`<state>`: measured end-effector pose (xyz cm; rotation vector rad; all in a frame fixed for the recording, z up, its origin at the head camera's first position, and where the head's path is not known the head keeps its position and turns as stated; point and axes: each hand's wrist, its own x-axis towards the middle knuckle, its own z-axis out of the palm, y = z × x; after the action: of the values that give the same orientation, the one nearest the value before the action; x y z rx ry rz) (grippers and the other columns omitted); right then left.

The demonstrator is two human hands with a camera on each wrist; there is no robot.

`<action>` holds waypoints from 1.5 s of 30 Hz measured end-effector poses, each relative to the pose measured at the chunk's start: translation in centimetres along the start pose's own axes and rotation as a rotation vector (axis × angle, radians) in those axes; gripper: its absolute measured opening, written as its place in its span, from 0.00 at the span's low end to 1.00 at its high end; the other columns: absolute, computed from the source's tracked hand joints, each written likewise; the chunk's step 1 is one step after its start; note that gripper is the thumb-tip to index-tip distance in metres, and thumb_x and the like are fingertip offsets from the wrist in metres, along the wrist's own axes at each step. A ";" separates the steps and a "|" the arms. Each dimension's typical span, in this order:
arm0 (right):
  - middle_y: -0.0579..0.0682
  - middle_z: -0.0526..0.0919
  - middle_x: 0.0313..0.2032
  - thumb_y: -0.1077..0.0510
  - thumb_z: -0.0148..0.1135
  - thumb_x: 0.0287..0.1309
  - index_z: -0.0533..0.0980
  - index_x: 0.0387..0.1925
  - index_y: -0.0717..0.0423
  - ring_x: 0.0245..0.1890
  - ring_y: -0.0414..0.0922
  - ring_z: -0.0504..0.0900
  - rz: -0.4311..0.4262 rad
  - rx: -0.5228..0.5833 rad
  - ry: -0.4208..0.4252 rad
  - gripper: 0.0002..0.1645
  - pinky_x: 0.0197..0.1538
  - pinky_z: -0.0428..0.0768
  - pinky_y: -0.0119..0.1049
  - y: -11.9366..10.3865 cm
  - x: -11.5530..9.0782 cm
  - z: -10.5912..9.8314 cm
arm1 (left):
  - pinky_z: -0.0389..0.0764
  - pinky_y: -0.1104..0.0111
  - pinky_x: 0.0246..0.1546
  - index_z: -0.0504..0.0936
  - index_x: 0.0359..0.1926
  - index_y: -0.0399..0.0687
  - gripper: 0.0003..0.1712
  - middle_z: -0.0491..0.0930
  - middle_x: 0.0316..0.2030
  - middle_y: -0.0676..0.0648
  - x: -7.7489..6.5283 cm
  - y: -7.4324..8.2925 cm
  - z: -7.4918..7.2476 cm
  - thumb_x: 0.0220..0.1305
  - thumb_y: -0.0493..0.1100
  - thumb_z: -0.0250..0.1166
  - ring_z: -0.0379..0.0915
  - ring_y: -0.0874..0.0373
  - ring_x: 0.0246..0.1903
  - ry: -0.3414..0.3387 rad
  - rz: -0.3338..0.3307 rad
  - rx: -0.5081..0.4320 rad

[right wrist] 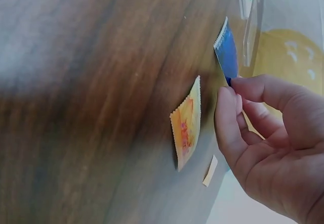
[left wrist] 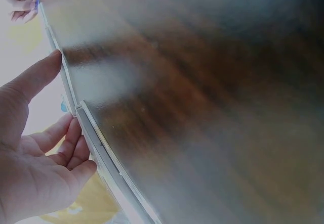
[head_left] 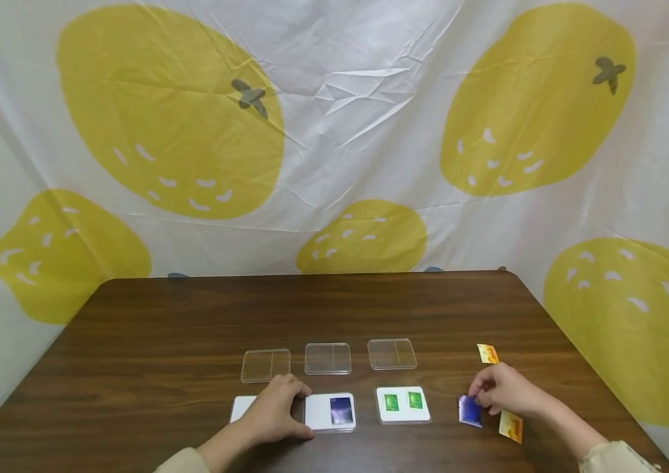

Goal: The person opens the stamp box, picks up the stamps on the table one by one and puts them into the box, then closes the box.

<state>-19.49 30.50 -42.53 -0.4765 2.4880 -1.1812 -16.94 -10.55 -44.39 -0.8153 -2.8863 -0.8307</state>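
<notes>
At the table's right side, my right hand (head_left: 508,392) pinches a blue-purple stamp (head_left: 470,411) by one corner between thumb and fingertips. The stamp's serrated edge shows in the right wrist view, tilted above the wood. An orange stamp (head_left: 510,427) lies just below this hand, and another orange stamp (head_left: 487,353) lies behind it. My left hand (head_left: 275,410) holds the left end of the middle white case (head_left: 318,414), thumb at its front corner and index finger at the back. A dark purple stamp (head_left: 342,410) sits on that case's right half.
A white case (head_left: 402,412) with two green stamps stands to the right of the middle one. Another white case (head_left: 242,405) is partly hidden behind my left hand. Three clear lids (head_left: 327,359) lie in a row farther back. A lemon-print cloth (head_left: 364,164) hangs behind the table.
</notes>
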 end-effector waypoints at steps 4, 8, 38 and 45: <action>0.52 0.77 0.25 0.71 0.53 0.40 0.75 0.27 0.72 0.23 0.41 0.75 0.026 0.040 -0.027 0.08 0.23 0.77 0.32 0.2 0.1 -0.3 | 0.71 0.65 0.39 0.79 0.37 0.41 0.31 0.73 0.33 0.53 0.0 0.1 -0.1 0.30 0.51 0.76 0.66 0.56 0.37 0.002 0.002 0.000; 0.50 0.77 0.24 0.70 0.53 0.41 0.74 0.28 0.74 0.24 0.41 0.75 0.078 0.117 -0.065 0.10 0.25 0.78 0.32 0.5 0.2 -0.7 | 0.71 0.65 0.39 0.79 0.37 0.40 0.31 0.73 0.33 0.52 0.0 0.1 -0.1 0.29 0.51 0.76 0.66 0.56 0.37 0.002 0.002 -0.001; 0.47 0.74 0.22 0.68 0.51 0.45 0.73 0.33 0.79 0.24 0.39 0.74 0.095 0.299 -0.202 0.14 0.30 0.79 0.30 -1.7 1.6 -0.7 | 0.71 0.65 0.37 0.79 0.35 0.39 0.30 0.73 0.32 0.51 0.0 -0.1 0.2 0.29 0.51 0.77 0.65 0.57 0.35 0.046 0.055 -0.006; 0.49 0.76 0.22 0.68 0.52 0.47 0.75 0.32 0.76 0.24 0.39 0.75 0.067 0.262 -0.202 0.12 0.30 0.80 0.32 -4.2 3.2 0.6 | 0.71 0.64 0.39 0.79 0.37 0.40 0.30 0.73 0.33 0.52 0.0 0.2 -0.1 0.29 0.50 0.76 0.66 0.56 0.37 0.004 0.005 -0.008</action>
<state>-21.43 26.20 -40.04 -0.4138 2.1261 -1.3366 -16.88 -10.42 -44.19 -0.8205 -2.8780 -0.8434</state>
